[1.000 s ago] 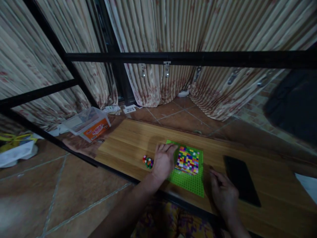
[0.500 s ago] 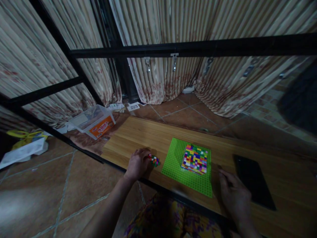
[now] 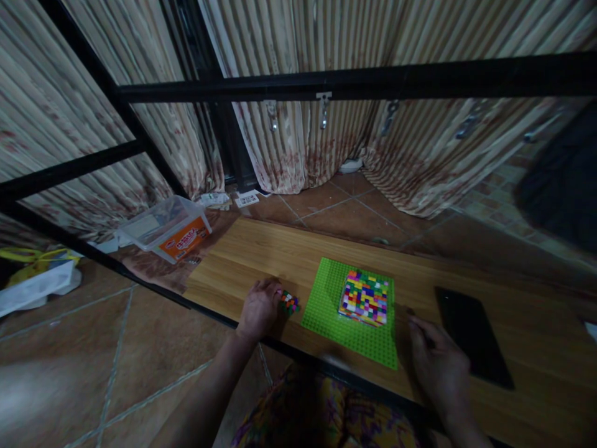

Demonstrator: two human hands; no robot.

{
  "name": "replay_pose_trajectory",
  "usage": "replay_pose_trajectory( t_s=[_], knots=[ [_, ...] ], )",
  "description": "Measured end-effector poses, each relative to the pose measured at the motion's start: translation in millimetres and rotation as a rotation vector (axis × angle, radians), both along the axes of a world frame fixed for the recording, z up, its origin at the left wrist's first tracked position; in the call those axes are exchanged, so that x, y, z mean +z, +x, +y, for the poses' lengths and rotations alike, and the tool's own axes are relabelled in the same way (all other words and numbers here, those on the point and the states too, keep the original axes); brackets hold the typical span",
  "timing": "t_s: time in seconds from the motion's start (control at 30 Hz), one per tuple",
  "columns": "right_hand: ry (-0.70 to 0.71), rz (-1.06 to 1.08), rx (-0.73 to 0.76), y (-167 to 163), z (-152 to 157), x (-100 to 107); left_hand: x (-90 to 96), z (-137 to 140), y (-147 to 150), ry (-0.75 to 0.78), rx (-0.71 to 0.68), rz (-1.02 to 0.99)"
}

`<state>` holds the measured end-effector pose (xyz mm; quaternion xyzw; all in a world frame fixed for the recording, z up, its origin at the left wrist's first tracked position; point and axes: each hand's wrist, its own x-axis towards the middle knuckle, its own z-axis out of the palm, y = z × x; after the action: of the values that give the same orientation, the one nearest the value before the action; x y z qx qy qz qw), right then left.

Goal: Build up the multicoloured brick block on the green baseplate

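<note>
A green studded baseplate (image 3: 321, 305) lies on the wooden table. On it stands a square block of small toy bricks (image 3: 366, 297) in many colours. Left of the plate is a little heap of loose toy bricks (image 3: 290, 302). My left hand (image 3: 260, 306) rests at the heap's left side, its fingers curled down against the bricks; what the fingertips hold is hidden. To the right of the plate, apart from it, my right hand (image 3: 438, 361) is closed, with thumb and index finger pinched together. Anything between those fingers is too small or dark to make out.
A dark flat tablet-like slab (image 3: 473, 336) lies right of my right hand. Beyond the table's left end, a clear plastic box (image 3: 170, 230) with an orange label sits on the floor. A black metal frame (image 3: 298, 87) crosses before striped curtains (image 3: 336, 143).
The whole view has shifted slightly, so everything appears a little farther left. Both hands keep nearly the same pose and place beside the bricks and plate.
</note>
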<state>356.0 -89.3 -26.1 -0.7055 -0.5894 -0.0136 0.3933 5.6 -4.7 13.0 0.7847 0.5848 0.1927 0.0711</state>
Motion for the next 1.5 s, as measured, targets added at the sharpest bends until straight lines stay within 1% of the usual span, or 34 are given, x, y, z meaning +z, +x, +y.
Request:
replay_pose_trajectory(
  t_s=[0.1, 0.2, 0.37, 0.53, 0.6, 0.7, 0.8, 0.9, 1.03, 1.2, 1.33, 1.5],
  knots=[
    [-0.003, 0.007, 0.002, 0, 0, -1, 2.4, 0, 2, 0.01, -0.017, 0.1],
    [-0.002, 0.003, 0.005, 0, -1, 0, 2.0, 0, 5, 0.026, -0.026, 0.143],
    [0.007, 0.01, 0.018, 1, 0, -1, -3.1, 1, 5, 0.057, -0.011, 0.099],
    [-0.001, -0.001, 0.0, 1, 0, -3, -5.0, 5, 5, 0.006, -0.04, 0.073],
    [-0.002, 0.005, 0.002, 0, 0, -3, -4.3, 5, 4, 0.005, -0.042, 0.031],
    [0.001, 0.015, 0.013, -1, 0, -3, 0.5, 4, 3, 0.015, -0.008, -0.088],
    [0.007, 0.033, 0.022, -2, 0, -3, 10.0, 4, 2, -0.001, 0.014, -0.219],
    [0.021, 0.04, 0.014, -2, 1, -3, 20.8, 6, 6, 0.013, 0.002, -0.364],
    [0.027, 0.063, 0.032, -3, 1, -2, 34.1, 10, 28, 0.015, -0.072, -0.543],
    [0.012, 0.114, 0.032, -5, 2, -2, 47.5, 16, 72, -0.036, -0.204, -0.682],
    [0.015, 0.126, 0.023, -7, 3, -1, 51.2, 23, 101, -0.04, -0.291, -0.683],
    [0.01, 0.158, 0.033, -9, 3, 1, 55.7, 29, 122, -0.096, -0.322, -0.605]
  ],
)
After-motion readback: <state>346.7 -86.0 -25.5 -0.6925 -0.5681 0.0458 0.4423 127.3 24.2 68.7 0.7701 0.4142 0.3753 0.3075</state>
